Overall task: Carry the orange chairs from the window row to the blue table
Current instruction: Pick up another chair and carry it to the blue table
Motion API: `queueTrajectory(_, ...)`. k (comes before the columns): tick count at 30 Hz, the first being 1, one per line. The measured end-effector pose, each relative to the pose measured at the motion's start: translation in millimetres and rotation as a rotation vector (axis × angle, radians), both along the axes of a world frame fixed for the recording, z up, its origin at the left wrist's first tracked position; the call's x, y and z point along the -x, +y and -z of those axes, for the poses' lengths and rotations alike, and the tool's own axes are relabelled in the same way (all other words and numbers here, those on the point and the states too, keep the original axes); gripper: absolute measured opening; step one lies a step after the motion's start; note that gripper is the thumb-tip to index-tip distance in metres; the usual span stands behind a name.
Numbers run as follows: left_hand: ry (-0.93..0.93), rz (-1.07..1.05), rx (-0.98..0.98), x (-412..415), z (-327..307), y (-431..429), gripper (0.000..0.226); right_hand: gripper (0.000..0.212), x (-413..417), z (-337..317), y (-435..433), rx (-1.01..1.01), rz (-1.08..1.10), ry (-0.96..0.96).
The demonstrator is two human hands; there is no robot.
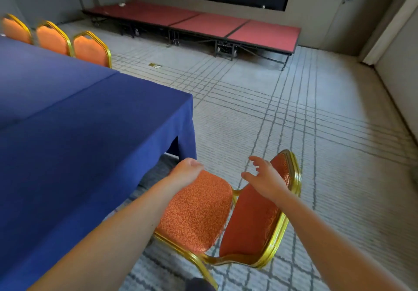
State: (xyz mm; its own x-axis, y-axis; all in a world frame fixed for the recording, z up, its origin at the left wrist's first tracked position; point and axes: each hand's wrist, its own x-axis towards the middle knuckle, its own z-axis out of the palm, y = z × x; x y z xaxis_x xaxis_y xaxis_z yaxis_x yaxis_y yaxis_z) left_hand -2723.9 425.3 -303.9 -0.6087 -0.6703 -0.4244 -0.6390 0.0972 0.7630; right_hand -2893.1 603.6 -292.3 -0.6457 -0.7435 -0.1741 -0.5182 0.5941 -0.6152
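Head view — left hand [186,170] grips orange chair [196,214].

The blue counter [79,121] fills the left side, and its cloth hangs low at the near corner. The orange chair [199,211] stands just beside this corner with its seat toward the counter, so only a narrow gap is between them. The left hand [185,172] is in this gap, at the seat's front edge. Right of the chair the carpet [316,132] is open up to the wall [395,64]. Three more chairs [53,39] line the counter's far side, and a red stage [203,23] blocks the far wall.
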Motion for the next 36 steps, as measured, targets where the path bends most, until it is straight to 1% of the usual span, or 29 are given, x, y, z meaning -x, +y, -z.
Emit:
queueTrajectory(1,-0.011,-0.022,0.022,2,2,4,0.02,0.064,1,-5,6,-0.003,-0.021,0.022)
queueTrajectory(4,-0.021,-0.017,0.027,14,15,7,0.035,0.064,11,-15,16,-0.026,-0.081,0.089)
queueTrajectory(6,-0.034,-0.032,0.049,25,3,23,0.039,0.064,24,-20,19,-0.039,-0.133,0.129)
queueTrajectory(8,-0.008,-0.053,0.028,39,-9,43,0.04,0.064,41,-21,19,-0.071,-0.187,0.176)
queueTrajectory(11,0.005,-0.097,0.014,68,-15,67,0.014,0.063,71,-21,24,-0.113,-0.26,0.201)
queueTrajectory(12,0.0,-0.124,0.029,78,-16,75,0.012,0.063,83,-20,24,-0.115,-0.289,0.195)
queueTrajectory(14,-0.004,-0.166,0.08,99,-13,85,0.031,0.062,106,-16,23,-0.14,-0.359,0.195)
queueTrajectory(15,0.002,-0.215,0.09,115,-6,94,0.038,0.062,124,-13,23,-0.164,-0.421,0.203)
queueTrajectory(16,0.014,-0.236,0.099,117,-2,92,0.04,0.062,126,-12,20,-0.162,-0.428,0.206)
queueTrajectory(17,0.029,-0.27,0.09,123,3,96,0.04,0.061,135,-10,18,-0.178,-0.446,0.202)
queueTrajectory(18,0.027,-0.321,0.065,130,10,101,0.034,0.061,145,-6,17,-0.172,-0.478,0.196)
queueTrajectory(20,0.042,-0.386,0.045,143,22,109,0.013,0.061,163,0,15,-0.188,-0.529,0.194)
queueTrajectory(23,0.007,-0.464,0.022,152,33,118,0.007,0.063,181,8,8,-0.229,-0.595,0.186)
queueTrajectory(26,-0.046,-0.538,0.029,156,47,116,0.032,0.063,192,15,-11,-0.265,-0.678,0.195)
queueTrajectory(28,-0.067,-0.59,-0.002,156,58,114,0.037,0.064,194,22,-26,-0.297,-0.734,0.204)
queueTrajectory(32,-0.077,-0.724,-0.131,150,91,109,0.041,0.062,190,41,-66,-0.425,-0.88,0.209)
queueTrajectory(34,-0.054,-0.806,-0.199,147,109,106,0.041,0.054,187,52,-86,-0.455,-0.935,0.197)
queueTrajectory(36,-0.071,-0.865,-0.24,147,125,103,0.025,0.052,186,66,-102,-0.508,-0.973,0.195)
